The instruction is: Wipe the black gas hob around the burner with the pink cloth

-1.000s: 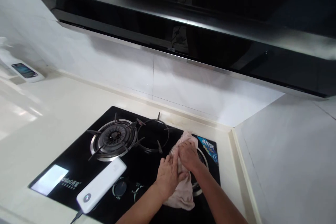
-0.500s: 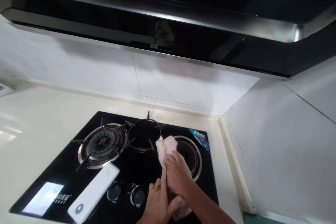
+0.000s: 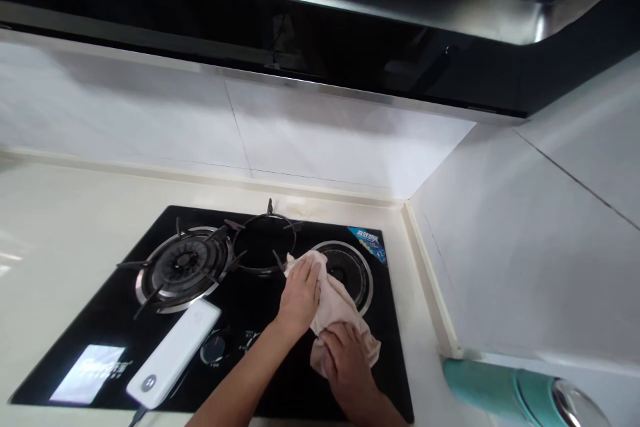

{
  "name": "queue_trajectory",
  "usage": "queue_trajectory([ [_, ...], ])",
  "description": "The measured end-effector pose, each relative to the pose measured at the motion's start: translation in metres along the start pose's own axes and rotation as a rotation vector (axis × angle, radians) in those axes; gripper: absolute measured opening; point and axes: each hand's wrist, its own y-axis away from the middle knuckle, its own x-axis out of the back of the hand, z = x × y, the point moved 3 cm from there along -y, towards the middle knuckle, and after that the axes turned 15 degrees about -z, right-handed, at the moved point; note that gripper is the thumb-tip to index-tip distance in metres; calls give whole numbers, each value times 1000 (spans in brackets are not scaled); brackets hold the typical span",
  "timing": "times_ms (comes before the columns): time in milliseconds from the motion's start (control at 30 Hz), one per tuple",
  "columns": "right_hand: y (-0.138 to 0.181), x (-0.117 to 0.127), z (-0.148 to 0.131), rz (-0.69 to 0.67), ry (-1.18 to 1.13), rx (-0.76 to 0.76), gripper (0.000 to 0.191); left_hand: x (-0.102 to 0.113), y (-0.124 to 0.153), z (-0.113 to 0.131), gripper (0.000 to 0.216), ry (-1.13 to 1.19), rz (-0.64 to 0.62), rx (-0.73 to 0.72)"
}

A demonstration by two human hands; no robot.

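A pale pink cloth (image 3: 334,300) lies bunched on the black gas stove (image 3: 270,373), beside the right burner (image 3: 357,267) and overlapping its ring. My left hand (image 3: 300,297) is on the cloth's far end, its fingers curled over the fabric. Closer to the front, my right hand (image 3: 345,357) grips the near end, which spreads out around the fingers. The detached pan support (image 3: 265,270) sits on the glass just beyond my left hand.
A white power bank (image 3: 175,350) with a cable rests on the stove's front left, near a knob (image 3: 214,348). The left burner (image 3: 185,263) bears its support. A range hood (image 3: 300,33) hangs above. At the lower right lies a teal bottle (image 3: 493,387).
My left hand has moved forward onto the cloth's far end. My right hand has come back to its near end. The view has shifted right, bringing in the teal bottle.
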Motion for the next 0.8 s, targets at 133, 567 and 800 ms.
queue_trajectory([
  [133, 18, -6, 30, 1, 156, -103, 25, -17, 8, -1, 47, -163, -109, 62],
  [567, -10, 66, 89, 18, 165, -209, 27, -24, 66, 29, 54, -166, -156, -22],
  [800, 2, 51, 132, 149, 26, -437, 50, -25, 72, 41, 59, -52, -275, -2],
])
